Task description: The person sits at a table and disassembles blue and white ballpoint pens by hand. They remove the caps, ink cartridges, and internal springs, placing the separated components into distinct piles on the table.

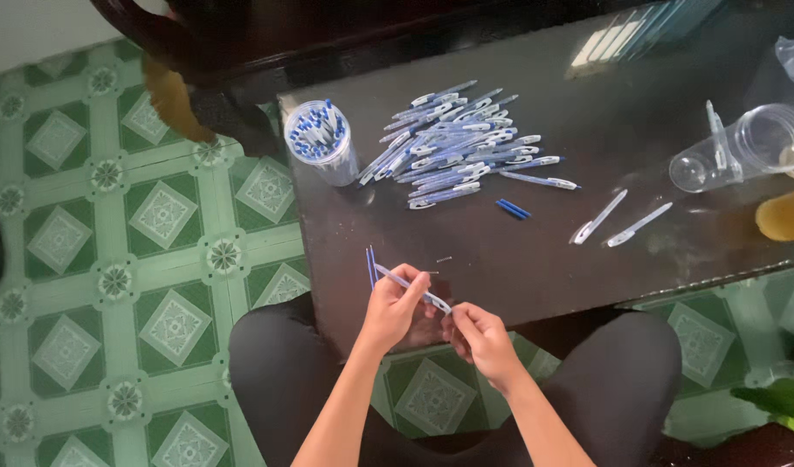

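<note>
My left hand [390, 304] grips a blue ballpoint pen [413, 289] that slants down to the right over the near edge of the dark table [587, 121]. At the pen's lower end, my right hand [478, 335] pinches its white tip. Two thin blue refills [371, 266] lie on the table just left of my left hand. A large pile of blue and white pens [457, 143] lies farther back. A clear round jar [321, 138] packed with pens stands at the table's far left corner.
Two white pen barrels [622, 223] and a short blue pair of refills [513, 208] lie right of centre. A clear plastic jar [743, 147] lies on its side at the right edge. Green patterned floor tiles [112, 277] spread to the left. My knees frame the table's edge.
</note>
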